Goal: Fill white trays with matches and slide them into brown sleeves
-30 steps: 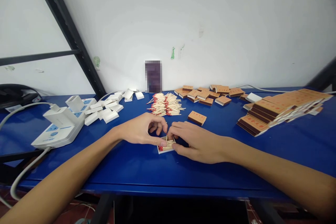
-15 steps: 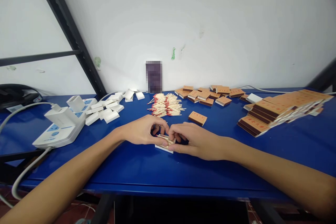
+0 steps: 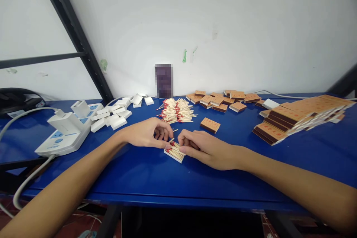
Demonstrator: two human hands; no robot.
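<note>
A small white matchbox tray lies on the blue table, holding a layer of matches with red heads to the left. My left hand is at its left end, thumb by the corner and fingers curled. Loose match ends show beside those fingertips; how the fingers grip them is partly hidden. My right hand pinches the tray's right end between thumb and forefinger. Just behind lies one orange matchbox sleeve. A pile of matches is farther back, heads showing along the left edge and in the middle.
White trays are heaped at left, beside a white power strip with chargers and cables. Orange matchboxes lie scattered at the back, and stacked ones stand at right. A pixelated dark rectangle rests against the wall.
My left hand has drawn back slightly up and left from the tray, uncovering the matches inside. My right hand remains at the right end, with its fingers shifted slightly.
</note>
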